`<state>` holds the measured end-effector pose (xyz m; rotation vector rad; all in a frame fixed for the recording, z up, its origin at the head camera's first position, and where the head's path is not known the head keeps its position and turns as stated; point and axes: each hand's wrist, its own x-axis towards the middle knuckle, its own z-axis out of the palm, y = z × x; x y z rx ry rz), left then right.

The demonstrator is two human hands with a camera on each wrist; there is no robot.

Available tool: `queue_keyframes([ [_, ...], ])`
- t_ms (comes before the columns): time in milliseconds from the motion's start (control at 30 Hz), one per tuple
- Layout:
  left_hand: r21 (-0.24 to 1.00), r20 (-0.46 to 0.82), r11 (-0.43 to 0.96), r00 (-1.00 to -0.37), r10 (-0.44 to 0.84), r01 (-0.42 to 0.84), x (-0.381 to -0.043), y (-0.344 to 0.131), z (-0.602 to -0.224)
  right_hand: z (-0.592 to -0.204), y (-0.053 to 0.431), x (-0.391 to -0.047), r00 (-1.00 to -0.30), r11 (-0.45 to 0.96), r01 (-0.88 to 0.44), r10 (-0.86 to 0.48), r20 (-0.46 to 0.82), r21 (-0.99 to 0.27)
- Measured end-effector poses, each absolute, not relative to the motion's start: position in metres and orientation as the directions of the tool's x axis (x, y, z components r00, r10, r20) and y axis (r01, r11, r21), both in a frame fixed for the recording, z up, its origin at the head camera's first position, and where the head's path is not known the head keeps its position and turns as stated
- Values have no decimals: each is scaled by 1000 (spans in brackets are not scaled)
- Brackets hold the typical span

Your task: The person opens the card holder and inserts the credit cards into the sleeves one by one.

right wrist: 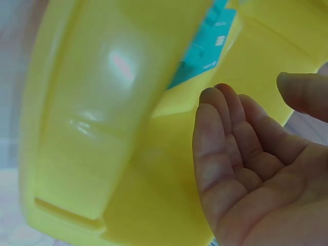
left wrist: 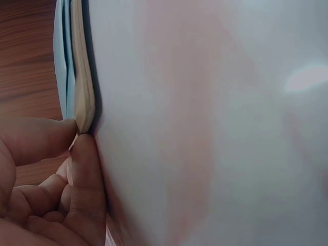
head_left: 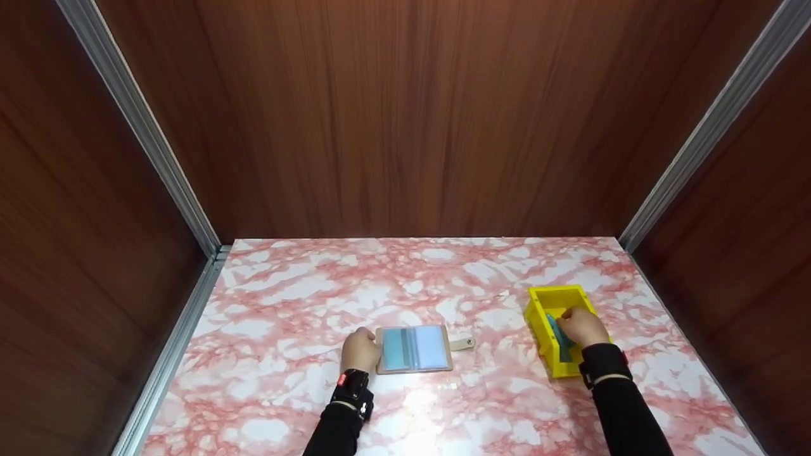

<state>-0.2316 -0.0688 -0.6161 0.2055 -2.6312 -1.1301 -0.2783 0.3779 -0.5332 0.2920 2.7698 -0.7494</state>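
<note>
An open card holder (head_left: pixel 415 348) with clear plastic sleeves lies on the table, its left page teal and its right page pale. Its strap (head_left: pixel 462 344) with a snap sticks out to the right. My left hand (head_left: pixel 360 350) is at the left edge. In the left wrist view, thumb and forefinger pinch a corner of the tan cover (left wrist: pixel 84 97). My right hand (head_left: pixel 583 326) reaches into a yellow bin (head_left: pixel 555 289). Inside leans a teal card (right wrist: pixel 202 51). In the right wrist view the thumb stands apart from the lightly bent fingers, with nothing between them.
The bin stands to the right of the card holder on a red-and-white marbled table (head_left: pixel 304 297). Brown wood-grain panels (head_left: pixel 405 120) rise behind and at both sides, with metal rails (head_left: pixel 146 133) at the corners.
</note>
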Motion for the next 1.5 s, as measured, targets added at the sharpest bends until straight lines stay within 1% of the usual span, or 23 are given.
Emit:
queue_keyframes([
  [167, 732, 211, 681, -948, -238, -8, -229, -69, -613, -537, 377, -279, -939, 844, 269, 121, -323, -464],
  [333, 728, 245, 685, -943, -227, 24, -227, -69, -611, -538, 378, -279, -935, 870, 247, 99, -340, -427],
  [533, 741, 197, 672, -952, -235, -13, -229, -68, -612, -541, 379, -277, -931, 894, 216, 68, -358, -393],
  [833, 735, 159, 676, -956, -247, -52, -230, -67, -611, -543, 380, -277, -922, 877, 240, 72, -380, -416],
  [1133, 732, 176, 680, -953, -246, -40, -232, -68, -615, -547, 380, -279, -935, 894, 206, 60, -348, -398],
  [1333, 737, 178, 675, -953, -245, -36, -231, -69, -615, -547, 380, -277, -952, 905, 152, 26, -305, -397],
  [1500, 735, 169, 677, -955, -242, -42, -230, -69, -614, -547, 380, -277, -950, 897, 163, 30, -310, -412],
])
